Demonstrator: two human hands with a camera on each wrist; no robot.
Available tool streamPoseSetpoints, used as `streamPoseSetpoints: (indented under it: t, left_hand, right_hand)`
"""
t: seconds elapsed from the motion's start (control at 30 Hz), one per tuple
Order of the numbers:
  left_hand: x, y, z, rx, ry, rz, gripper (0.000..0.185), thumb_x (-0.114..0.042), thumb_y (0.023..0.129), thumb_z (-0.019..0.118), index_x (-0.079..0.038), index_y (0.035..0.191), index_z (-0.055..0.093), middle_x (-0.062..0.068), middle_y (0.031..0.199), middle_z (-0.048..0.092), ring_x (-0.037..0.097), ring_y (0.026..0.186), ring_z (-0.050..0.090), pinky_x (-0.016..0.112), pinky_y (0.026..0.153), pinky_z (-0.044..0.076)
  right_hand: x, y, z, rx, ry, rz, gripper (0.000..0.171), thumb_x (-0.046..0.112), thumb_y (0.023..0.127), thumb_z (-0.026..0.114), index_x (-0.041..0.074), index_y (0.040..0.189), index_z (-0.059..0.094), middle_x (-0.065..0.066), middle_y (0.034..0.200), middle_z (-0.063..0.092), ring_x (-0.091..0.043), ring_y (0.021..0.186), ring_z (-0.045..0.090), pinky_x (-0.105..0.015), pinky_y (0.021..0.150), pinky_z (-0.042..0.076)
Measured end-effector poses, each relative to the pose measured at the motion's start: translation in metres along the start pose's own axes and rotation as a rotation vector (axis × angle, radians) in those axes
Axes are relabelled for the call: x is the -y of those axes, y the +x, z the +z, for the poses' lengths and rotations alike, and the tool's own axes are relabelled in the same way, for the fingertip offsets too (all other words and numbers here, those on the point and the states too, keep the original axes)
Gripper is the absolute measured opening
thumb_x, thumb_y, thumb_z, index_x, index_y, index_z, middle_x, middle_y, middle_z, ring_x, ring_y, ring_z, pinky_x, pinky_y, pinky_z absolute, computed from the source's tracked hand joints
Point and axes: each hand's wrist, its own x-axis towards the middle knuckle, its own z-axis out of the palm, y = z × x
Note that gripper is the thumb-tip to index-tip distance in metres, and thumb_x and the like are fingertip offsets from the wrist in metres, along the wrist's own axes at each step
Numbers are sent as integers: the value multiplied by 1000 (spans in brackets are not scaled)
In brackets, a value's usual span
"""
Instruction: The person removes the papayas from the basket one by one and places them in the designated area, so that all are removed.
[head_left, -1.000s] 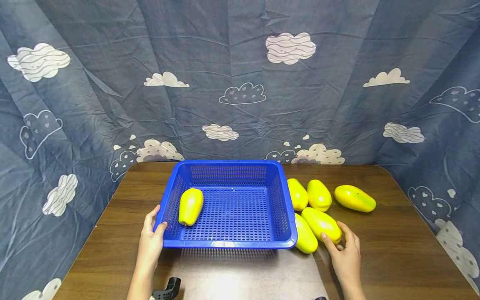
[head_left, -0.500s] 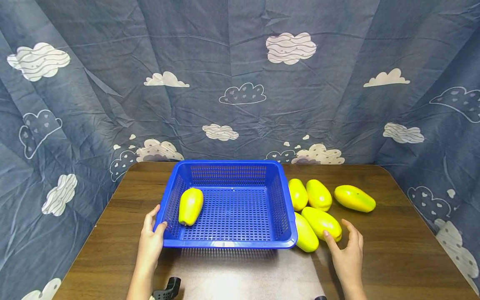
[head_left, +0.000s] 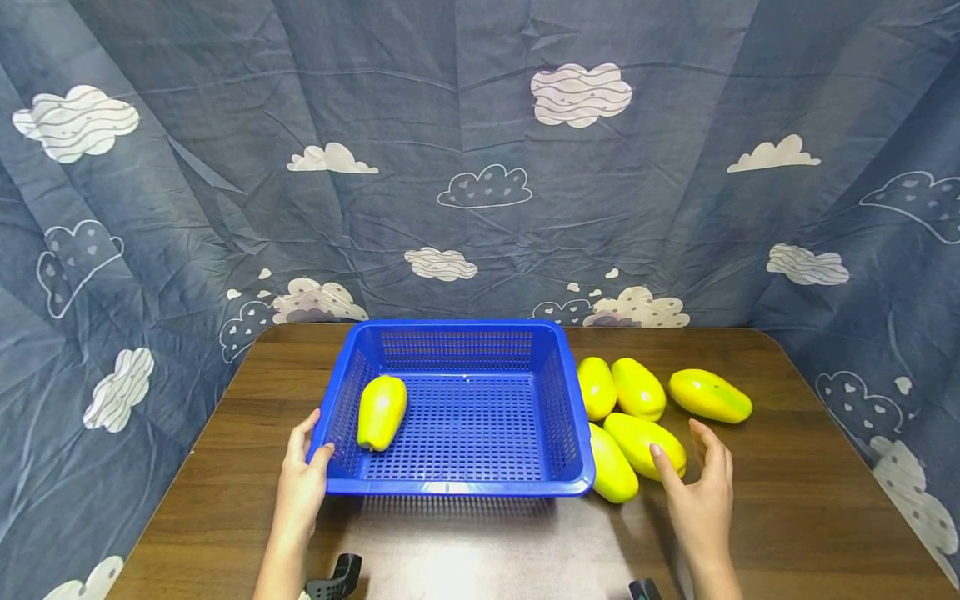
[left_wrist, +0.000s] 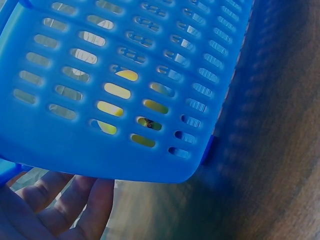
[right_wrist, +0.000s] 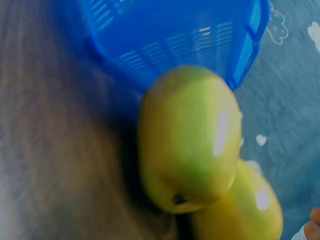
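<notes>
A blue slotted basket [head_left: 457, 487] stands on the brown table and holds one yellow-green fruit [head_left: 381, 412] at its left side. My left hand [head_left: 309, 462] grips the basket's front left corner, thumb on the rim and fingers [left_wrist: 60, 200] under the edge. The basket wall [left_wrist: 125, 75] fills the left wrist view. Several more yellow fruits lie right of the basket. My right hand [head_left: 686, 460] hovers open with spread fingers at the nearest one [head_left: 641, 440], and the thumb is close to it. In the right wrist view a fruit [right_wrist: 190, 135] leans against the basket [right_wrist: 170, 35].
Further fruits lie at the right: one [head_left: 612, 468] against the basket, two [head_left: 597, 387] [head_left: 638, 388] behind it, one [head_left: 709, 396] farther out. A cloud-print blue cloth [head_left: 480, 192] hangs behind and beside the table [head_left: 795, 500]. Dark wrist gear [head_left: 337, 579] shows at the bottom.
My right hand has lifted off the near fruit, opened its fingers and drifted slightly right. The fruit and my left hand have stayed where they were.
</notes>
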Motion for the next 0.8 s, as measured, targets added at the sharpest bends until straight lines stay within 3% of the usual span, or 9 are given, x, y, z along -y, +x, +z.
streamPoseSetpoints:
  t: [0.17, 0.4, 0.73, 0.8]
  left_hand:
    - [0, 1, 0, -1, 10, -11, 51, -1, 92, 38, -10, 141, 25, 22, 129, 40, 27, 112, 42, 12, 76, 36]
    - [0, 0, -1, 0, 16, -6, 51, -2, 92, 38, -9, 141, 25, 22, 130, 40, 28, 113, 42, 13, 77, 36]
    - [-1, 0, -1, -3, 22, -18, 50, -3, 92, 38, -10, 140, 25, 22, 129, 40, 29, 112, 43, 15, 76, 38]
    - [0, 0, -1, -3, 28, -23, 50, -3, 93, 38, -10, 141, 25, 22, 129, 41, 28, 111, 43, 16, 77, 39]
  right_hand:
    - [10, 8, 2, -23, 66, -67, 60, 3, 73, 72, 3, 127, 44, -11, 122, 44, -22, 113, 39, -17, 95, 26]
    - [31, 18, 6, 0, 116, -139, 62, -7, 70, 71, -3, 126, 43, -14, 120, 45, -8, 111, 38, -16, 95, 28]
    - [57, 28, 14, 43, 158, -166, 62, -7, 71, 70, 0, 127, 44, -12, 122, 45, -13, 112, 41, -19, 95, 30]
    - [72, 28, 14, 55, 164, -181, 60, -8, 72, 69, -2, 126, 44, -14, 122, 45, -15, 111, 41, -19, 95, 31]
